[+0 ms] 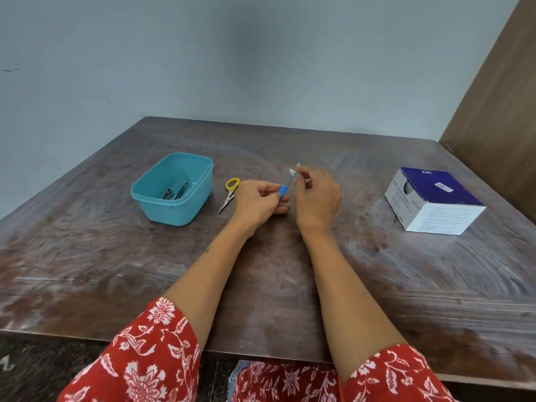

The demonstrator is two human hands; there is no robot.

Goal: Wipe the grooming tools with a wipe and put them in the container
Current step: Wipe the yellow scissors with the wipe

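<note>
My left hand [256,203] grips a thin tool with a blue handle [282,190] above the middle of the table. My right hand [317,192] pinches a small white wipe [293,170] around the tool's upper end. Small scissors with yellow handles [230,192] lie on the table just left of my left hand. Further left stands a teal plastic container [150,195], open, with a few dark metal grooming tools [175,192] on its bottom.
A blue and white cardboard box [435,203] stands at the right of the brown wooden table [261,285]. A brown panel rises at the far right, and a pale wall runs behind the table.
</note>
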